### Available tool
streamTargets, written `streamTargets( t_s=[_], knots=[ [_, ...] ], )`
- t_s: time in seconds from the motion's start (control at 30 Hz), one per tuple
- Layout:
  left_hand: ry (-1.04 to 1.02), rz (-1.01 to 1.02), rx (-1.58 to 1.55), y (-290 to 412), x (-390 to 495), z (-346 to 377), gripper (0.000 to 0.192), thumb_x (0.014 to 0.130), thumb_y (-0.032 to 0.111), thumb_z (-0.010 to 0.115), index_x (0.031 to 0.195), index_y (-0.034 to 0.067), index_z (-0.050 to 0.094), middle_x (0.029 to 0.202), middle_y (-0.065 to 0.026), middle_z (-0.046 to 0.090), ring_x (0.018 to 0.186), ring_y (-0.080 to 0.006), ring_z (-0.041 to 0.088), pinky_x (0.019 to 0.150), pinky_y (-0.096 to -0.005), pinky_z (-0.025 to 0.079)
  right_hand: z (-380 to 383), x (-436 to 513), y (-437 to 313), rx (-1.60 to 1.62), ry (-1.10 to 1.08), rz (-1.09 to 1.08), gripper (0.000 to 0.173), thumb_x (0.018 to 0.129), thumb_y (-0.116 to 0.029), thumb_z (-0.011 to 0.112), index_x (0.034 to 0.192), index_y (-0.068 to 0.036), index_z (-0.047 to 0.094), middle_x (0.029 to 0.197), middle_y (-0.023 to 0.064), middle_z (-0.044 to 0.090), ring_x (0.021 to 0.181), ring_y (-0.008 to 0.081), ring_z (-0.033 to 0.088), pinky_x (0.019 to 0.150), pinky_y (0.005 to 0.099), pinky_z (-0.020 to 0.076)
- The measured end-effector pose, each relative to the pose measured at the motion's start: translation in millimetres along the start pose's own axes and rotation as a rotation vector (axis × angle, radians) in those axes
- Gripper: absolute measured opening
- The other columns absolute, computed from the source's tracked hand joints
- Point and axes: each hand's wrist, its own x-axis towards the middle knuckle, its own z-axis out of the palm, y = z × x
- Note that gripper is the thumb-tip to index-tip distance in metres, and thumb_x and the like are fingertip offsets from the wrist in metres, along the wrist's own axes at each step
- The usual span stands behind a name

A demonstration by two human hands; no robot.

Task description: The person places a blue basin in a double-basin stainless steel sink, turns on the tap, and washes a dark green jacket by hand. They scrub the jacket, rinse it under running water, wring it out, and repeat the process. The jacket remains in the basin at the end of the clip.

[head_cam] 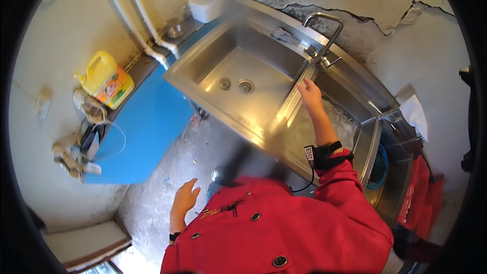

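Note:
My right hand [311,95] reaches over the divider of a stainless steel double sink [243,66], close below the faucet [330,40]; it holds nothing and its fingers are slightly spread. The right basin, under my forearm, contains water or a clear sheet, which of the two I cannot tell. Two drains [245,86] show in the bare bottom of the left basin. Low on my left side, my left hand [185,198] hangs above the floor with thumb and fingers apart, holding nothing. Black bands circle both wrists, and a small device is fixed to the right one.
A blue surface [152,121] lies left of the sink, beside a yellow jug [108,80], shoes [91,106] and white pipes [152,49]. A white container [206,6] stands behind. At right are a blue basin [380,167] and red crates [418,198].

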Motion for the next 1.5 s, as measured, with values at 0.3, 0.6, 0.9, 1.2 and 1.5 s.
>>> streamTargets(
  t_s=[0.3,0.6,0.9,1.2,1.5],
  knots=[
    [-0.046,0.259,0.043,-35,185,-84,0.05,0.093,0.023,0.063,0.138,0.004,0.054,0.131,-0.0245,0.06,0.122,-0.0404,0.057,0.103,-0.0447,0.045,-33,113,34,0.195,0.407,0.624,0.078,0.091,-0.037,0.068,0.153,-0.004,0.033,0.154,0.0204,0.04,0.135,0.0393,0.047,0.104,0.0516,0.0411],
    [0.332,0.17,0.09,-27,407,-59,0.063,0.095,0.024,0.061,0.149,0.001,0.037,0.152,-0.0256,0.038,0.141,-0.045,0.033,0.117,-0.0494,0.028,-77,266,176,0.285,0.419,0.655,0.099,0.09,-0.048,0.068,0.159,-0.009,0.008,0.164,0.0196,0.016,0.148,0.0419,0.022,0.112,0.0684,0.0202],
    [0.517,-0.039,0.515,-6,511,-86,0.075,0.095,0.038,0.061,0.154,0.005,0.028,0.163,-0.0166,0.02,0.151,-0.0368,0.018,0.119,-0.0576,0.018,-77,322,241,0.187,0.374,0.56,0.027,0.095,-0.025,0.066,0.113,-0.009,0.055,0.104,0.0086,0.068,0.071,0.0135,0.058,0.056,0.0278,0.0438],
    [0.533,-0.026,0.509,5,512,-85,0.071,0.096,0.043,0.057,0.151,0.005,0.035,0.16,-0.0155,0.031,0.149,-0.0332,0.026,0.12,-0.0523,0.021,-46,270,259,0.314,0.598,0.278,0.02,0.095,-0.015,0.063,0.111,-0.007,0.055,0.101,0.0091,0.068,0.074,0.0128,0.059,0.06,0.0272,0.048],
    [0.529,0.003,0.46,0,510,-86,0.065,0.096,0.044,0.056,0.145,0.002,0.043,0.156,-0.0165,0.037,0.147,-0.0334,0.028,0.119,-0.0514,0.021,43,172,76,0.321,0.63,0.545,0.062,0.092,-0.033,0.07,0.138,0.003,0.048,0.132,0.0147,0.056,0.122,0.0248,0.051,0.104,0.0366,0.0393]
  ],
)
